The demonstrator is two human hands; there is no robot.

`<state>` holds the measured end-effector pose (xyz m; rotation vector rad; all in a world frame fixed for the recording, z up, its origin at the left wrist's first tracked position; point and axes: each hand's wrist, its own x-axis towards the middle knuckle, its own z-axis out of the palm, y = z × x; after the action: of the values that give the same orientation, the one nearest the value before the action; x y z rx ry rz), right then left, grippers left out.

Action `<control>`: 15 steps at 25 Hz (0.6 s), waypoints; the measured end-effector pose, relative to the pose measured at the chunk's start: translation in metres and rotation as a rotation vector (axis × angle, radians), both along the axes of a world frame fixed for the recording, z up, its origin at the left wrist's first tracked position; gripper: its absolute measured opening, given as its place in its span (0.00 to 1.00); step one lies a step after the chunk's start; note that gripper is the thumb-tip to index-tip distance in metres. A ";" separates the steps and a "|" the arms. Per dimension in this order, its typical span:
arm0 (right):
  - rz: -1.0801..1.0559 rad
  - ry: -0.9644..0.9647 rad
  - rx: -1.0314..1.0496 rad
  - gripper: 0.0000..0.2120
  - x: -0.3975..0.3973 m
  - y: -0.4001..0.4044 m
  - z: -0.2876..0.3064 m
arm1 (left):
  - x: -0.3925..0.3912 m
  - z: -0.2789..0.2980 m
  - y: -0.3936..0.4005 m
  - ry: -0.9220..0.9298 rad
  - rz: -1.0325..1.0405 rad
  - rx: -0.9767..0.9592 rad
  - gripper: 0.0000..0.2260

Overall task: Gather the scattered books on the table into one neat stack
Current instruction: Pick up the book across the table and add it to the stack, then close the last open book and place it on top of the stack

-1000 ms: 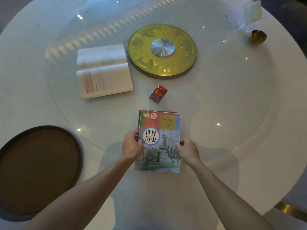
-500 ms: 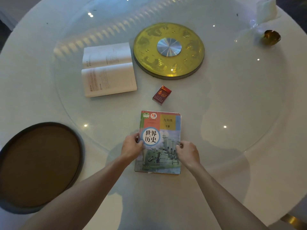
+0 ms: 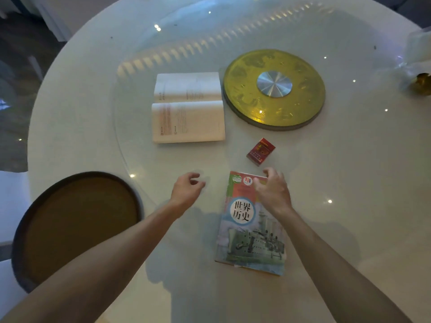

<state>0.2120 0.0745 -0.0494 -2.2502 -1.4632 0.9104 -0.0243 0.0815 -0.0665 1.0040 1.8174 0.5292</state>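
Note:
A colourful textbook with a warship on its cover lies closed on the white round table, on top of at least one other book whose edges show beneath it. An open white book lies flat farther back, left of centre. My left hand hovers over bare table left of the stack, fingers loosely curled, holding nothing. My right hand hovers above the stack's far end, fingers spread, holding nothing.
A yellow turntable disc with a silver hub sits beside the open book. A small red box lies between the disc and the stack. A round brown stool seat is at the left. A small gold object sits far right.
Both hands have let go of the textbook's sides and moved forward, away from me. The left hand has shifted off to the left. The view has shifted left and closer.

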 end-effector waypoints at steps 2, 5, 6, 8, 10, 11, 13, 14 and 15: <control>0.023 0.071 0.009 0.24 -0.022 0.033 0.007 | -0.027 0.005 0.032 -0.020 0.021 0.028 0.20; 0.021 0.141 0.010 0.27 -0.055 0.080 0.012 | -0.069 0.014 0.084 -0.008 0.072 0.111 0.23; 0.028 0.145 0.009 0.28 -0.064 0.094 0.011 | -0.081 0.015 0.099 -0.004 0.088 0.136 0.25; 0.030 0.147 0.002 0.31 -0.081 0.123 0.006 | -0.103 0.009 0.129 -0.007 0.115 0.144 0.28; 0.009 0.160 0.004 0.34 -0.090 0.147 -0.002 | -0.117 -0.004 0.152 -0.016 0.133 0.115 0.33; -0.013 0.173 0.005 0.36 -0.094 0.157 -0.007 | -0.122 -0.009 0.162 -0.044 0.142 0.084 0.35; -0.073 0.233 -0.003 0.39 -0.102 0.176 -0.020 | -0.131 -0.020 0.178 -0.100 0.187 0.029 0.37; -0.113 0.278 -0.014 0.39 -0.105 0.183 -0.024 | -0.133 -0.023 0.184 -0.113 0.210 0.013 0.37; -0.149 0.319 -0.023 0.40 -0.110 0.188 -0.028 | -0.135 -0.028 0.189 -0.111 0.226 0.001 0.38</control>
<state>0.1024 0.2625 -0.0774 -2.0777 -1.1356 1.1767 -0.1597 0.2701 -0.0943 0.7586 1.8406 0.7090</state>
